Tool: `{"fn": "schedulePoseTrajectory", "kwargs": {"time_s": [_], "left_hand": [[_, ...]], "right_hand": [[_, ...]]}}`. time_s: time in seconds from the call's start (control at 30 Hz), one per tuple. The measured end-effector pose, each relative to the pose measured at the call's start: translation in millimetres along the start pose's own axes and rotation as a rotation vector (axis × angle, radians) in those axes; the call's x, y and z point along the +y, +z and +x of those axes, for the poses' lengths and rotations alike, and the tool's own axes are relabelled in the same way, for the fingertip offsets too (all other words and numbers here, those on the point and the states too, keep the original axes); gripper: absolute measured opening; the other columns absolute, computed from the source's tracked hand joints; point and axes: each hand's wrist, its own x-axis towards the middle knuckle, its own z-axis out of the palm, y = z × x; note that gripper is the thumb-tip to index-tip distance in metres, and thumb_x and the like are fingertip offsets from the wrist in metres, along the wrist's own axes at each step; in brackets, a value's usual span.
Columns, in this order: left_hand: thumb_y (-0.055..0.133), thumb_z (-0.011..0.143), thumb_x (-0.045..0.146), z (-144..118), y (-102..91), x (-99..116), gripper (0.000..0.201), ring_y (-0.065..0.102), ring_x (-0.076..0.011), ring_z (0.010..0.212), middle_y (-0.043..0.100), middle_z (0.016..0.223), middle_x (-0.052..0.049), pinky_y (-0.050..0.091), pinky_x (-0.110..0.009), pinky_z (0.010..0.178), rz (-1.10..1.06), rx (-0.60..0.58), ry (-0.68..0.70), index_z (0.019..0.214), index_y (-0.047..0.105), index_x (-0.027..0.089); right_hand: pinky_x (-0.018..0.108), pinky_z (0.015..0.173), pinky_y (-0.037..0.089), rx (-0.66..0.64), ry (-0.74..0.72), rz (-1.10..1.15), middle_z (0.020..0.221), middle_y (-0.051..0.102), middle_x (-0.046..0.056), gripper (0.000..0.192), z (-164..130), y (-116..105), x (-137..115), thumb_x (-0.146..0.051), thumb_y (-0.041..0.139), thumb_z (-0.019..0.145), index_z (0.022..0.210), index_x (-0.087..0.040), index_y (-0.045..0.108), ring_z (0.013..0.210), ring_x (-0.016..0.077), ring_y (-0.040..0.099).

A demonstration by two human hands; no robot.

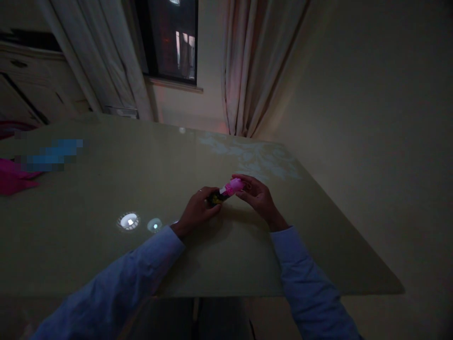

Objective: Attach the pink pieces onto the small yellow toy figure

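Above the table, a small pink-and-black cylinder (231, 187) is held slantwise between my hands; its exact kind I cannot make out. The dark end, with yellow markings, lies in the closed fingers of my left hand (200, 210). At the bright pink end, the thumb and fingers of my right hand (261, 200) are closed around the tip. A thin loop, perhaps a cord, shows by the right fingers. Part of the cylinder is hidden by the fingers.
The glossy table (106, 255) reflects ceiling lights and has a pale leaf pattern at its far right. Bright pink material (16, 179) and a blurred blue patch (54, 153) lie at the left. Curtains (244, 66), a window and a wall stand beyond.
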Motion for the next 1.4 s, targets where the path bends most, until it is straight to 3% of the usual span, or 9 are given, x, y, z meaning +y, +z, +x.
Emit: {"fn": "schedulePoseTrajectory", "kwargs": {"time_s": [0.53,0.67,0.83,1.13,1.27,1.4], "left_hand": [[0.068,0.081,0.038,-2,1.5,3,0.042,0.068,-0.0257,0.098,0.073,0.110,-0.011,0.053,-0.038,0.087,-0.019,-0.013,0.026,0.117,0.068,0.017],[0.069,0.080,0.037,-1,1.1,5,0.042,0.068,-0.0263,0.098,0.073,0.110,-0.012,0.053,-0.039,0.088,-0.031,-0.017,0.013,0.117,0.069,0.016],[0.070,0.080,0.037,-1,0.4,6,0.042,0.069,-0.0267,0.100,0.073,0.111,-0.012,0.053,-0.040,0.089,-0.044,-0.007,0.012,0.118,0.068,0.017],[0.068,0.081,0.033,-1,2.8,1,0.040,0.069,-0.0242,0.096,0.074,0.108,-0.011,0.054,-0.037,0.085,-0.026,0.044,0.073,0.117,0.067,0.015],[0.068,0.082,0.031,-1,4.3,0,0.040,0.069,-0.0242,0.096,0.073,0.109,-0.012,0.054,-0.038,0.085,-0.028,0.059,0.101,0.118,0.067,0.014],[0.069,0.082,0.030,-2,5.2,-1,0.039,0.069,-0.0232,0.094,0.074,0.107,-0.011,0.054,-0.036,0.083,-0.025,0.072,0.100,0.117,0.067,0.014]], "right_hand": [[0.037,0.092,0.056,0.219,0.030,-0.178,0.116,0.071,0.008,0.058,3,-1,16,-0.047,0.091,0.067,0.116,-0.023,0.072,0.102,0.0233,0.068],[0.035,0.087,0.056,0.209,0.027,-0.225,0.113,0.070,0.008,0.057,2,0,18,-0.053,0.088,0.071,0.118,-0.024,0.070,0.097,0.0224,0.067],[0.039,0.094,0.057,0.133,0.082,-0.122,0.132,0.064,0.013,0.080,0,0,22,-0.061,0.087,0.068,0.134,-0.025,0.061,0.113,0.0266,0.067],[0.046,0.113,0.049,0.000,0.071,0.201,0.153,0.054,0.010,0.079,-2,-1,16,-0.034,0.085,0.079,0.149,-0.031,0.048,0.137,0.0262,0.057],[0.045,0.113,0.050,-0.008,0.061,0.266,0.151,0.057,0.008,0.079,-3,-1,13,-0.025,0.084,0.080,0.149,-0.034,0.047,0.135,0.0247,0.059],[0.043,0.105,0.055,0.073,0.069,0.235,0.139,0.065,0.010,0.078,-2,-1,14,-0.028,0.087,0.077,0.146,-0.030,0.050,0.121,0.0239,0.067]]}}
